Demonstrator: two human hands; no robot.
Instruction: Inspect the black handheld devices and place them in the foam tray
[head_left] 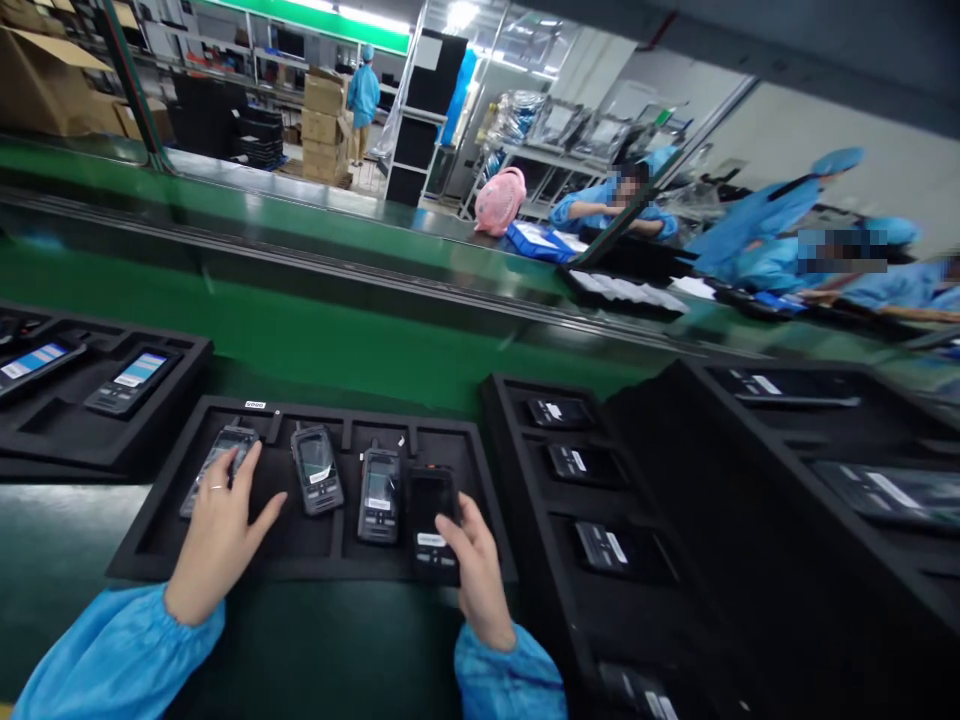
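Note:
A black foam tray [300, 550] in front of me holds several handheld devices in slots. My left hand [221, 530] lies over the leftmost device [225, 448], fingers spread and touching it. My right hand [472, 570] is closed around the rightmost black device [433, 520], thumb on its side. Two more devices [317, 470] [379, 492] stand in the middle slots between my hands.
Another black tray [105, 440] with two lit-screen devices sits at left. Stacked black trays [675, 470] with devices rise at right. A green conveyor [315, 330] runs behind. People in blue coats work across the line at the right; cardboard boxes [324, 125] stand far back.

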